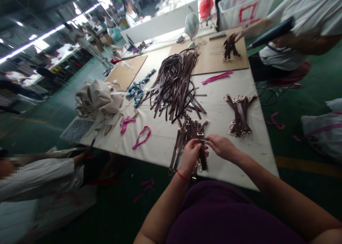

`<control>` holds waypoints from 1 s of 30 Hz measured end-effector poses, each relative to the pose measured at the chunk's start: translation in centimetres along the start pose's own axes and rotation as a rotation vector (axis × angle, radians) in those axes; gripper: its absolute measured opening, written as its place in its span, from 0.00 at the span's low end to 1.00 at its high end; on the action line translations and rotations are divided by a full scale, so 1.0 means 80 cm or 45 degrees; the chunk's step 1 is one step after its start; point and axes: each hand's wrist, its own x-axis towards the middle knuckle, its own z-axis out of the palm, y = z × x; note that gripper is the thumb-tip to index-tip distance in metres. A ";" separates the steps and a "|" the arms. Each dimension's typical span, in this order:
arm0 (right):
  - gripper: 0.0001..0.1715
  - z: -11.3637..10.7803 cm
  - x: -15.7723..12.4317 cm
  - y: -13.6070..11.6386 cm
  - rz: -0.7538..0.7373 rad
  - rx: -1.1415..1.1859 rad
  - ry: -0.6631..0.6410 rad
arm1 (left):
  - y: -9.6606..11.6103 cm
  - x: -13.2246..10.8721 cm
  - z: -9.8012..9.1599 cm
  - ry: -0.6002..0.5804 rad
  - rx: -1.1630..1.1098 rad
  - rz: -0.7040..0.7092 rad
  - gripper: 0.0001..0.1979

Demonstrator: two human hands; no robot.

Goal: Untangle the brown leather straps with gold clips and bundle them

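My left hand is closed around a brown strap with a metal clasp, near the front edge of the white table. My right hand pinches the same strap's upper end, fingertips meeting the left hand. Just beyond the hands lies a bundle of brown straps with buckles. A big heap of loose brown straps fills the table's middle. Another finished bunch with gold clasps lies to the right.
Pink ribbons and a beige cloth heap lie at left. Blue pieces, a small fan and brown boards sit farther back. A person at far right handles straps; another person's sleeve is at lower left.
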 end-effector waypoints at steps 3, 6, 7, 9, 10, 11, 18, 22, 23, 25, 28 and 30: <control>0.13 0.000 0.001 0.001 -0.002 0.002 0.005 | 0.000 0.000 0.000 0.000 -0.037 -0.020 0.14; 0.14 0.001 0.001 0.002 -0.034 0.001 0.002 | 0.000 -0.001 0.000 0.001 -0.049 -0.031 0.15; 0.14 0.002 0.002 0.002 -0.046 0.005 0.006 | -0.001 -0.001 0.000 0.000 -0.048 -0.031 0.15; 0.15 0.003 0.002 0.003 -0.064 0.051 0.033 | -0.001 -0.001 0.001 -0.003 -0.047 -0.031 0.15; 0.15 0.003 0.002 0.004 -0.061 0.106 0.062 | 0.000 -0.001 0.001 -0.006 -0.047 -0.032 0.15; 0.15 0.004 0.002 0.005 -0.048 0.176 0.099 | 0.000 -0.001 0.001 -0.008 -0.045 -0.032 0.15; 0.12 0.003 0.001 0.009 -0.016 0.235 0.073 | 0.000 0.000 0.002 -0.003 -0.002 -0.014 0.14; 0.12 0.007 0.003 0.007 -0.002 0.094 0.019 | -0.002 -0.001 0.004 0.008 0.027 0.009 0.13; 0.12 0.008 0.003 0.006 -0.006 0.077 0.015 | -0.003 -0.002 0.004 0.006 0.035 0.007 0.13; 0.13 0.009 0.004 0.006 -0.023 0.070 0.009 | -0.003 -0.004 0.005 -0.003 0.043 -0.001 0.13; 0.16 0.005 0.002 0.005 -0.065 0.215 0.013 | -0.003 -0.006 0.005 0.000 0.045 -0.010 0.13; 0.17 -0.001 -0.001 0.006 -0.056 0.438 0.045 | -0.002 -0.005 0.004 0.023 0.039 -0.015 0.13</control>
